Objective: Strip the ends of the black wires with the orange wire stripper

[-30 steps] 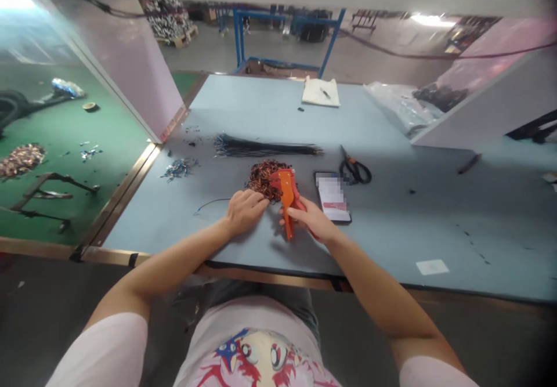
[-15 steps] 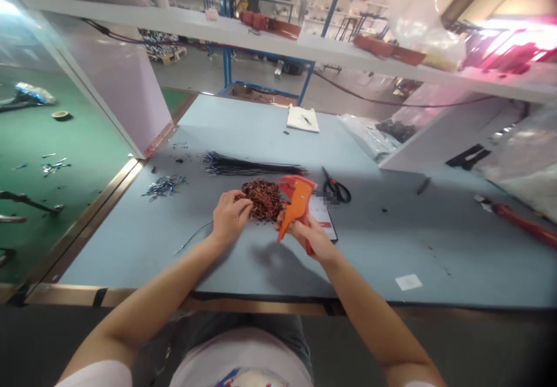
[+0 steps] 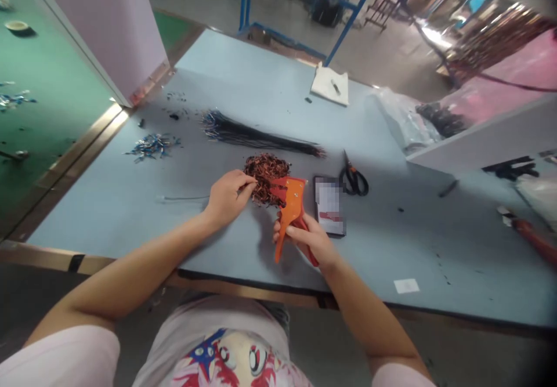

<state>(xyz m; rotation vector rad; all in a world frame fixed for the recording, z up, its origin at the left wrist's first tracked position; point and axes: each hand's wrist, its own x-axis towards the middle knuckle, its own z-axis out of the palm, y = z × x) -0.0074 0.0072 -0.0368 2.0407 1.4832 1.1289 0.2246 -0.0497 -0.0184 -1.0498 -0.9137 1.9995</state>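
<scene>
An orange wire stripper (image 3: 290,216) is held in the right hand (image 3: 307,239), just above the blue-grey workbench (image 3: 391,248). Its long axis is tilted, running from the person toward the far side of the bench, with the flat orange grip's tip pointing down and toward the person. The red jaw end is turned up and to the left, just beside a heap of copper-coloured wire scraps (image 3: 265,179). The tool is wrapped firmly by the right fingers (image 3: 300,236), but how far its jaws are open cannot be told. The curled left hand (image 3: 227,199) is placed against the heap's near edge; whether anything is pinched cannot be told. A thin wire (image 3: 185,198) is laid out to the left of that hand. A bundle of black wires (image 3: 261,139) lies beyond the heap, and scissors (image 3: 353,178) and a phone (image 3: 329,206) lie to the right.
</scene>
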